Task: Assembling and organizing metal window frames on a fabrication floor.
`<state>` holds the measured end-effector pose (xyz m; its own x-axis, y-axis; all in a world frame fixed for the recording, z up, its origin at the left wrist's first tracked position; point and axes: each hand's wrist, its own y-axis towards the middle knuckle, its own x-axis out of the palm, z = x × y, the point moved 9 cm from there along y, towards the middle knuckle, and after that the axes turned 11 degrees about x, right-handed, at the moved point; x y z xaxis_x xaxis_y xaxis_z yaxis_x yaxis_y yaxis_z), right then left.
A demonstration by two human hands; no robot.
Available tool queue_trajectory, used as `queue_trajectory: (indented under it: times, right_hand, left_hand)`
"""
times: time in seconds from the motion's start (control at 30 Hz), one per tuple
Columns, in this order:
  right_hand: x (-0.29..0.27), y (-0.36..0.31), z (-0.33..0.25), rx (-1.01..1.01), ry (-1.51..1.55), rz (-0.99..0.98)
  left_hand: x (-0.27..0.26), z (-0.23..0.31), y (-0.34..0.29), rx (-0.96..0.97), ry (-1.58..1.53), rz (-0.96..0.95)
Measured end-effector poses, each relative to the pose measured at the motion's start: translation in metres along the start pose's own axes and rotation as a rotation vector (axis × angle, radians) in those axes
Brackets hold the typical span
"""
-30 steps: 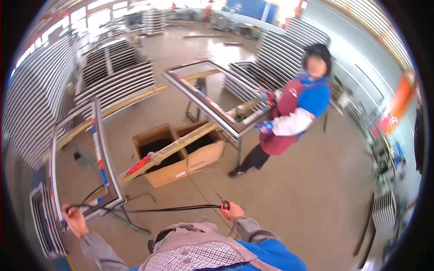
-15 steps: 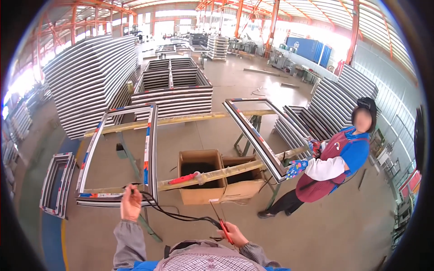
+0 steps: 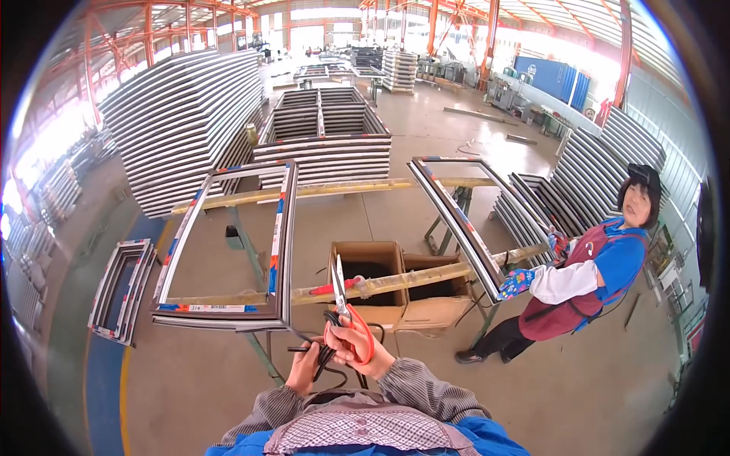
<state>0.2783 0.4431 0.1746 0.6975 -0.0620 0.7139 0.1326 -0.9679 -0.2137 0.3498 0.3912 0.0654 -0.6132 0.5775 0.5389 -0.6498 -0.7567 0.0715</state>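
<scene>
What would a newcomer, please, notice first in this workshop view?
Probably the red-handled scissors, pointing upward in the right hand at the lower middle, close to the black strips held in the left hand. Next could come the tall stack of frames at the upper left. Then perhaps the co-worker in maroon and blue at the right, standing by a frame.

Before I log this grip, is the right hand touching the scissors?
Touching: the head view shows the right hand gripping the scissors by their red handles.

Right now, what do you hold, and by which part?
The right hand holds scissors by red handles; the left hand grips bunched black strips, exact part unclear.
</scene>
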Motion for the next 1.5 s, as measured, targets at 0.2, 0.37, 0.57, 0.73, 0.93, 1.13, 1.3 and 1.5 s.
queue_trajectory:
  times: [0.2,0.37,0.57,0.73,0.93,1.13,1.3,1.5]
  right_hand:
    - [-0.005,-0.001,0.012,0.01,-0.394,0.14]
    - [0.027,-0.007,0.01,-0.078,-0.869,0.032]
    - [0.043,-0.004,-0.001,-0.224,-0.757,0.014]
    - [0.016,0.005,-0.003,-0.171,-0.346,0.054]
    - [0.004,0.004,0.016,-0.065,-0.204,0.059]
    - [-0.065,-0.005,0.016,-0.533,-0.639,0.37]
    - [-0.143,-0.05,0.042,-0.24,-0.501,0.577]
    - [-0.212,-0.093,0.113,-0.04,-0.252,0.746]
  left_hand:
    - [-0.014,0.053,-0.008,0.16,0.048,0.181]
    - [-0.015,0.076,0.002,0.274,0.008,0.209]
    - [-0.036,0.031,-0.007,0.0,0.117,0.113]
    - [0.014,0.032,-0.014,-0.021,-0.06,-0.012]
    - [0.022,0.039,-0.024,-0.089,0.532,-0.194]
    - [-0.006,0.067,-0.019,-0.061,0.64,0.049]
    - [-0.056,0.147,0.003,0.195,0.557,0.298]
    - [-0.07,0.241,0.042,0.406,0.707,0.334]
